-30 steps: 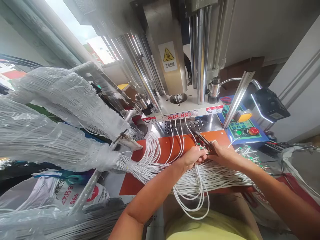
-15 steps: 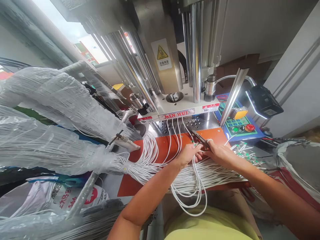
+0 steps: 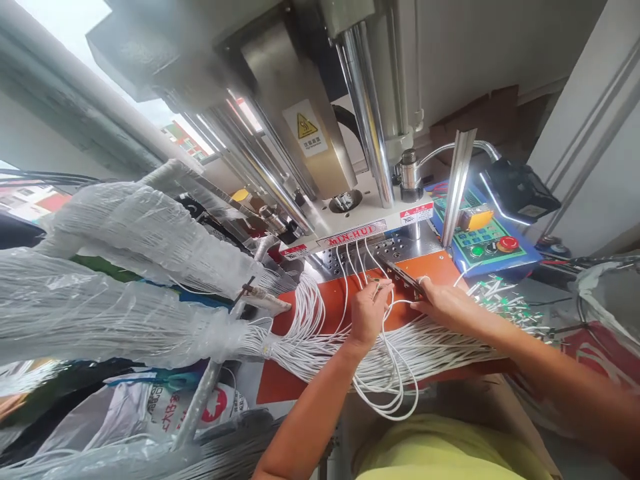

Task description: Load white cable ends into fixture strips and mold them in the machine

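My left hand is closed in a pinch on a white cable near its end, over the orange board. What its fingertips cover is hidden. My right hand grips the near end of a long dark metal plate with small fittings along it. The plate slants toward the press, its far end close to the steel bed. White cable loops hang below my hands over the board's front edge. A thick bundle of white cables lies across the board under my wrists.
The press head, labelled MIN-HUI, stands just beyond, several white cables running from under it. At right are a blue control box and cable ends with green tips. Plastic-wrapped cable bundles fill the left, over a tubular rack.
My left hand has moved away from the metal plate, to the left and up, fingers pinched. My right hand still grips the plate. The camera view has shifted and tilted.
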`<action>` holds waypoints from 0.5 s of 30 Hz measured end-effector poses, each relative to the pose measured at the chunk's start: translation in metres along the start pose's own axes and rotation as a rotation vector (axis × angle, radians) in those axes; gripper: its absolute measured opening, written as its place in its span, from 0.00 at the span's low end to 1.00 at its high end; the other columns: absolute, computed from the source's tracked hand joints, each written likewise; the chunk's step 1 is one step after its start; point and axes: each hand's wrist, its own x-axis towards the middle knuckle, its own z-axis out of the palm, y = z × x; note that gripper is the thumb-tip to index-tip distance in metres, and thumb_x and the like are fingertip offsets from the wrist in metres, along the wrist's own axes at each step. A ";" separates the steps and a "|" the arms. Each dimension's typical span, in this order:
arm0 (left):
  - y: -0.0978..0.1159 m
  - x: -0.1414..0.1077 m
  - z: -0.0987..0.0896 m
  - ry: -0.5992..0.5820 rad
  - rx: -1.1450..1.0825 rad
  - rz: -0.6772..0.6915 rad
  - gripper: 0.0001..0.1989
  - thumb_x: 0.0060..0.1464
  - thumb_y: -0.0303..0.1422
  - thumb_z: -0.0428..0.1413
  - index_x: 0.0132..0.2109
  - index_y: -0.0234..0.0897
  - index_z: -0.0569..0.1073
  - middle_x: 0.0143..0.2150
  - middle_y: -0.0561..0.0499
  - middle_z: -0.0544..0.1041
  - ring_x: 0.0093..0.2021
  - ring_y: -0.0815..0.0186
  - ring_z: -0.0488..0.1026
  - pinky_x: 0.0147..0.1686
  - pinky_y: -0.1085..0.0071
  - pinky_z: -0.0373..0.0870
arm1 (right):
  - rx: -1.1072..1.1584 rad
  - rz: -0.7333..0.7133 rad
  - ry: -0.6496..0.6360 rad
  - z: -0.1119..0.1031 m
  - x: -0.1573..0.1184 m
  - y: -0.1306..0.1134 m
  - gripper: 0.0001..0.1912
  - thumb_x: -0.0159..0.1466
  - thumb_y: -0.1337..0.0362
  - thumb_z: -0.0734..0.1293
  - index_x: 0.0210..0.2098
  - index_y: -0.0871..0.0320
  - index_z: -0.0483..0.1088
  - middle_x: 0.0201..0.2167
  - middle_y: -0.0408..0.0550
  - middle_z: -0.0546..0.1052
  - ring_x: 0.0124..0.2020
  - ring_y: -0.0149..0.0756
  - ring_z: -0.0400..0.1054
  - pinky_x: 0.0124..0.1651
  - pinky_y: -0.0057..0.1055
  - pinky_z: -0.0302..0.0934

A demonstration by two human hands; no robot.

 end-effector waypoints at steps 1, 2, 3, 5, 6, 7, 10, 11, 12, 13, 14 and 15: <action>0.000 0.000 0.000 -0.003 -0.007 -0.015 0.10 0.54 0.36 0.59 0.41 0.38 0.79 0.27 0.52 0.76 0.22 0.71 0.68 0.29 0.74 0.67 | 0.006 -0.003 0.006 0.001 0.000 0.001 0.12 0.65 0.54 0.59 0.42 0.55 0.57 0.38 0.53 0.77 0.40 0.47 0.73 0.33 0.32 0.52; 0.000 0.000 0.001 -0.014 -0.009 -0.026 0.10 0.52 0.36 0.60 0.40 0.37 0.80 0.26 0.52 0.76 0.23 0.70 0.68 0.29 0.74 0.68 | 0.010 -0.007 0.010 0.001 0.000 0.001 0.12 0.65 0.54 0.59 0.42 0.55 0.57 0.38 0.53 0.77 0.40 0.47 0.73 0.33 0.32 0.52; -0.002 0.001 0.001 -0.034 -0.009 -0.032 0.10 0.51 0.36 0.61 0.39 0.37 0.81 0.26 0.52 0.77 0.24 0.69 0.70 0.30 0.73 0.68 | 0.012 -0.010 0.012 0.002 0.001 0.002 0.12 0.65 0.54 0.59 0.42 0.55 0.57 0.37 0.53 0.77 0.39 0.47 0.73 0.33 0.32 0.52; -0.007 0.002 0.002 -0.099 0.003 -0.022 0.08 0.50 0.34 0.61 0.38 0.37 0.81 0.30 0.50 0.79 0.28 0.67 0.73 0.33 0.72 0.70 | 0.003 -0.012 0.019 0.002 0.001 0.003 0.12 0.66 0.54 0.60 0.42 0.55 0.57 0.37 0.53 0.77 0.39 0.48 0.73 0.33 0.33 0.52; -0.009 0.004 0.003 -0.135 0.018 -0.002 0.08 0.50 0.33 0.62 0.37 0.37 0.81 0.33 0.49 0.80 0.30 0.66 0.75 0.36 0.72 0.71 | 0.000 -0.014 0.023 0.002 0.000 0.003 0.12 0.66 0.54 0.60 0.42 0.55 0.57 0.37 0.54 0.77 0.39 0.49 0.73 0.33 0.33 0.52; -0.011 0.005 0.004 -0.172 0.035 0.026 0.07 0.50 0.32 0.62 0.37 0.37 0.81 0.35 0.48 0.81 0.33 0.65 0.76 0.39 0.71 0.71 | 0.000 -0.016 0.026 0.001 0.000 0.004 0.12 0.66 0.54 0.60 0.42 0.56 0.57 0.37 0.54 0.77 0.39 0.49 0.73 0.33 0.33 0.52; -0.016 0.011 0.007 -0.245 0.085 0.102 0.07 0.51 0.30 0.61 0.38 0.38 0.81 0.38 0.47 0.81 0.39 0.64 0.76 0.44 0.70 0.70 | 0.031 -0.027 0.027 -0.002 -0.002 0.005 0.11 0.66 0.55 0.60 0.41 0.55 0.56 0.37 0.54 0.77 0.39 0.48 0.73 0.33 0.32 0.53; -0.018 0.012 0.008 -0.253 0.104 0.116 0.07 0.52 0.31 0.60 0.38 0.38 0.81 0.38 0.47 0.81 0.38 0.64 0.76 0.43 0.71 0.70 | 0.047 -0.034 0.026 -0.003 -0.002 0.005 0.11 0.66 0.55 0.60 0.40 0.55 0.56 0.37 0.54 0.77 0.39 0.48 0.73 0.33 0.32 0.53; -0.019 0.014 0.009 -0.252 0.124 0.126 0.07 0.52 0.31 0.60 0.39 0.38 0.81 0.38 0.47 0.81 0.37 0.65 0.76 0.41 0.71 0.70 | 0.061 -0.042 0.024 -0.004 -0.002 0.005 0.11 0.66 0.55 0.60 0.40 0.55 0.56 0.37 0.54 0.77 0.38 0.47 0.73 0.33 0.31 0.53; -0.020 0.015 0.010 -0.245 0.144 0.137 0.07 0.53 0.32 0.60 0.39 0.38 0.81 0.38 0.47 0.81 0.36 0.66 0.75 0.40 0.72 0.70 | 0.070 -0.047 0.022 -0.005 -0.002 0.006 0.11 0.66 0.55 0.60 0.40 0.55 0.56 0.37 0.53 0.77 0.38 0.47 0.73 0.33 0.31 0.53; -0.021 0.016 0.011 -0.235 0.161 0.151 0.07 0.53 0.33 0.60 0.39 0.38 0.81 0.38 0.47 0.81 0.35 0.67 0.75 0.38 0.72 0.70 | 0.072 -0.053 0.021 -0.005 -0.002 0.006 0.11 0.66 0.55 0.60 0.40 0.55 0.56 0.37 0.53 0.77 0.39 0.46 0.73 0.33 0.31 0.53; -0.023 0.017 0.012 -0.225 0.174 0.169 0.08 0.53 0.33 0.59 0.39 0.38 0.81 0.37 0.47 0.80 0.34 0.67 0.74 0.38 0.73 0.69 | 0.067 -0.055 0.020 -0.005 -0.002 0.007 0.11 0.66 0.55 0.60 0.40 0.55 0.56 0.37 0.53 0.77 0.39 0.47 0.73 0.33 0.31 0.53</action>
